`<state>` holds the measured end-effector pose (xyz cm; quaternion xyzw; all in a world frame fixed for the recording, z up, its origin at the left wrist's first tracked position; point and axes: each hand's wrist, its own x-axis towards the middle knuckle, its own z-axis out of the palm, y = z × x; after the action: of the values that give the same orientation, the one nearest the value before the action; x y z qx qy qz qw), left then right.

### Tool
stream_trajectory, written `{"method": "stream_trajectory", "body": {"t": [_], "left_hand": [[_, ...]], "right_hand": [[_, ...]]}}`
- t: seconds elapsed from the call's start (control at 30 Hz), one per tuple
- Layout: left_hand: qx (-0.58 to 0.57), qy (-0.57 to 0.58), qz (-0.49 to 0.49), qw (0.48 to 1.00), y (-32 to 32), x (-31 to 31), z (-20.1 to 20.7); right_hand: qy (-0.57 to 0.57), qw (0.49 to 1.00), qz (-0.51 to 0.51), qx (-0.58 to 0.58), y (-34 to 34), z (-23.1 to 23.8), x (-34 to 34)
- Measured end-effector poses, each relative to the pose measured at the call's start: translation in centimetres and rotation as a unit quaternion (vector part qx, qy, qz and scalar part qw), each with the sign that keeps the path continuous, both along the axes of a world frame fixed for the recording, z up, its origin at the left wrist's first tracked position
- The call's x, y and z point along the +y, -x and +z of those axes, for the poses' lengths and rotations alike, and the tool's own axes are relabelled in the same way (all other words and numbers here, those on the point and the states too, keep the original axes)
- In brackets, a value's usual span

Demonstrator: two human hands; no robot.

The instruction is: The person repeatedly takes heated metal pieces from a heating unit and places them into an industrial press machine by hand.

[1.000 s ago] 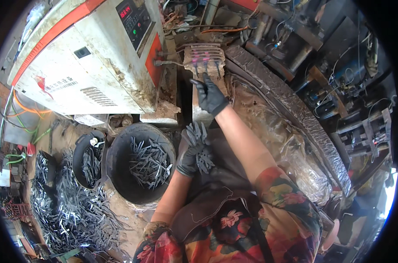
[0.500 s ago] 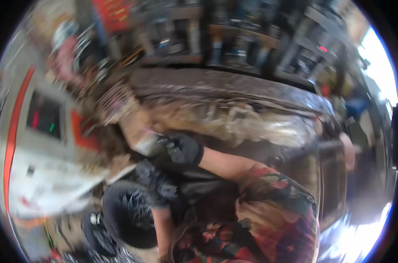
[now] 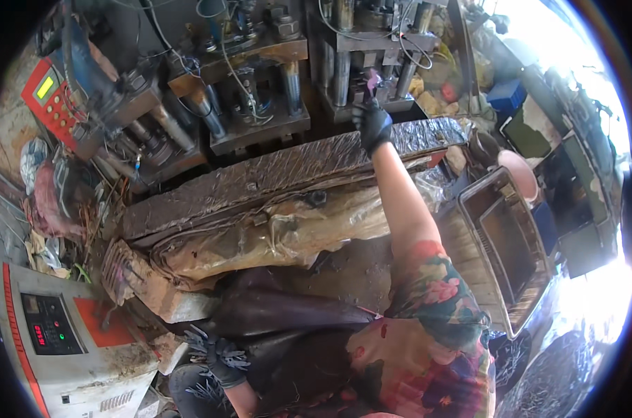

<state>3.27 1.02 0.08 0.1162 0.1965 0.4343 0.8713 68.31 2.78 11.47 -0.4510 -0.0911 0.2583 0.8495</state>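
Observation:
Reaching far forward, my right hand (image 3: 373,127), in a black glove, is closed on a small pink-purple tool (image 3: 373,80) whose exact kind I cannot make out. The tool points up in front of the right-hand metal press (image 3: 368,43). Low on the left, my left hand (image 3: 224,362), also gloved in black, is closed round a bunch of thin grey metal pieces (image 3: 199,341). Beneath it is a dark round container (image 3: 190,386), with more such pieces showing at its rim. A dark apron (image 3: 281,306) covers my lap.
A long wrapped ledge (image 3: 281,174) runs before the presses. Another press (image 3: 250,56) stands in the middle. A white control cabinet (image 3: 93,369) is at left, a red control box (image 3: 50,94) above it. At right stand a rectangular bin (image 3: 469,216) and blue box (image 3: 506,94).
My right hand has gone from near my lap, beside the left hand, up to the right-hand press. My left hand has shifted down and left. The head view has turned.

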Motion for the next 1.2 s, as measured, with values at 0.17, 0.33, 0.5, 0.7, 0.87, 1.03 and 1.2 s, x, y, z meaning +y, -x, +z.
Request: {"method": "stream_trajectory", "body": {"t": [0.17,0.33,0.5,0.7,0.87,1.03,1.2], "left_hand": [[0.041,0.028,0.037,0.998,-1.8,-0.1,1.5],[0.039,-0.019,-0.023,0.999,-1.5,0.9,0.2],[0.027,-0.019,-0.017,0.999,-0.7,1.1,-0.8],[0.022,-0.043,-0.020,0.999,-0.3,0.8,-0.7],[-0.028,-0.029,-0.054,0.998,-0.6,1.2,-0.9],[-0.013,0.016,-0.010,1.000,0.3,0.4,0.0],[-0.068,0.017,-0.021,0.997,0.2,0.2,-0.1]], "right_hand": [[-0.006,0.999,-0.010,0.035,-3.9,-0.6,2.5],[-0.024,0.996,-0.054,0.063,-6.1,-0.5,3.1],[-0.056,0.996,-0.049,0.053,-7.1,-0.9,2.1],[-0.066,0.990,-0.110,0.063,-6.8,-0.5,0.2],[-0.070,0.995,-0.045,0.059,-6.4,-1.1,-5.0],[0.384,0.874,-0.093,-0.283,2.7,-0.6,-13.8],[0.577,0.748,-0.025,-0.328,7.0,-2.8,-18.6]]}}
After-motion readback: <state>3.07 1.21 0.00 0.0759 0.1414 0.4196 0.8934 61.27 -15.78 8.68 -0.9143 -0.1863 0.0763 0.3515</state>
